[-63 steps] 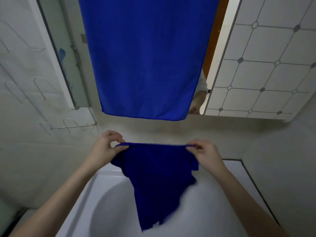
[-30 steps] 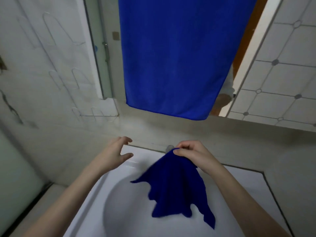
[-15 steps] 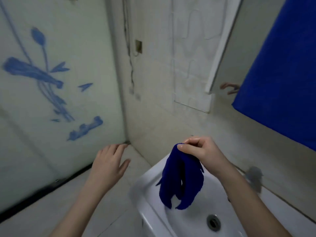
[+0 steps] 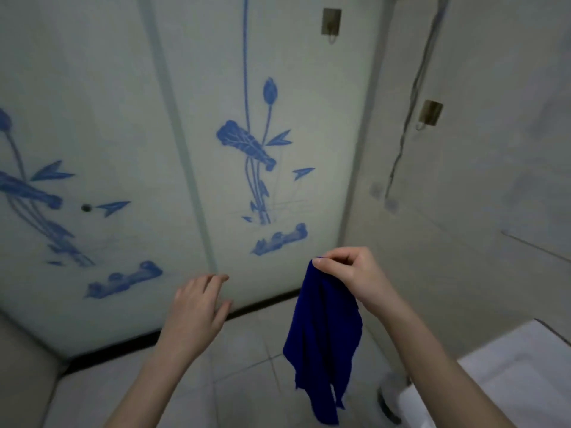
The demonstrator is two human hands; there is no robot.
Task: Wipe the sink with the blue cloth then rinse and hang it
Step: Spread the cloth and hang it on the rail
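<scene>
Head view, body entry. I log two arms: left forearm (image 4: 154, 375) and right forearm (image 4: 432, 359), both bare along all the length I can see, from the lower frame edge to the wrist. Both are slender and taper toward the wrists. The left hand (image 4: 197, 307) is bare, with slim fingers; the tips are softened by blur, so the nails are unreadable. The right hand (image 4: 349, 276) is bare, its knuckles showing as a row of rounded ridges. Whatever is worn above the forearms is cut off by the frame edge; I cannot tell.
</scene>
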